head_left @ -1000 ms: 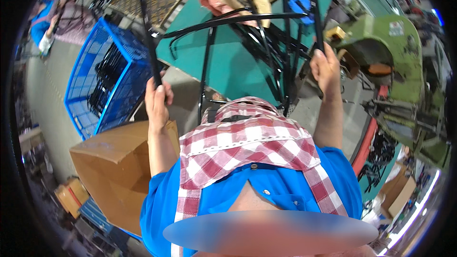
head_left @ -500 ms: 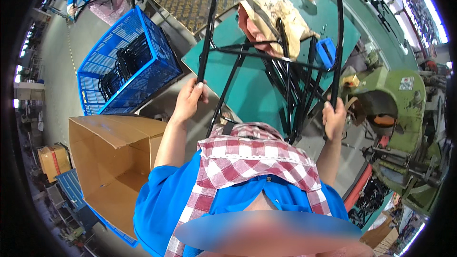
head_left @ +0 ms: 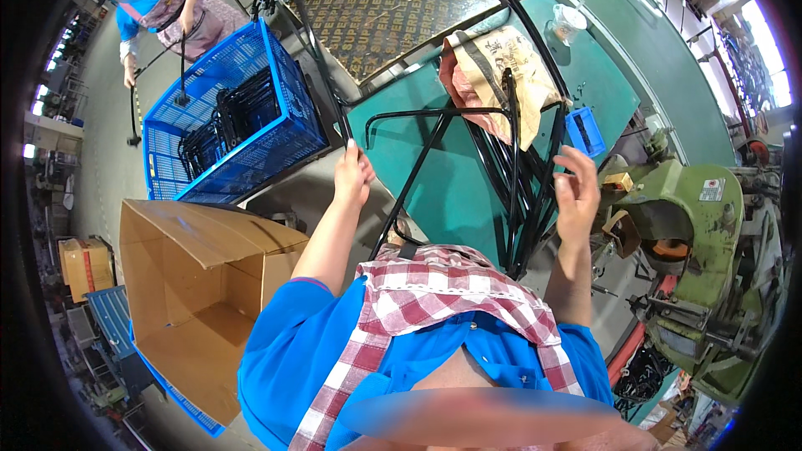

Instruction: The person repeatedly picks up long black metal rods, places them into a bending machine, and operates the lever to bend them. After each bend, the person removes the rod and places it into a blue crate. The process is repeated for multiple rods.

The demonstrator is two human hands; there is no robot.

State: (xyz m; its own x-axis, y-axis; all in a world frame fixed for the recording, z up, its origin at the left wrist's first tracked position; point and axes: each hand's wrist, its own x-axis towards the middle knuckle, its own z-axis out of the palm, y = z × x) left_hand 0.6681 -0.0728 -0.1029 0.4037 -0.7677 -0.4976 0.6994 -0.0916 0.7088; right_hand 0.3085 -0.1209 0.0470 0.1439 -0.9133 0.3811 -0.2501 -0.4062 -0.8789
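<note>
My left hand [head_left: 354,174] is closed round the near end of a long black metal tube [head_left: 322,67], which runs away from me past the table's left edge. My right hand [head_left: 576,192] is raised at the table's right side, fingers loosely bent and apart, with nothing in it. Beyond it a second long black tube [head_left: 522,21] slants up to the top edge; whether the two tubes join is out of view. Between my hands, several black tubular frames [head_left: 510,175] lean over the green table [head_left: 426,192], their lower ends near my checked apron.
A printed sack [head_left: 510,58], a small blue box [head_left: 585,132] and a clear plastic cup [head_left: 568,21] lie on the table. A green machine [head_left: 702,242] stands right. Left are a blue crate [head_left: 276,129] of black parts and an open carton [head_left: 180,250]; a co-worker [head_left: 180,0] stands beyond.
The two long tubes have shifted away and to the left at their far ends. My right hand has let go of its tube; my left hand has moved slightly right, still holding its tube.
</note>
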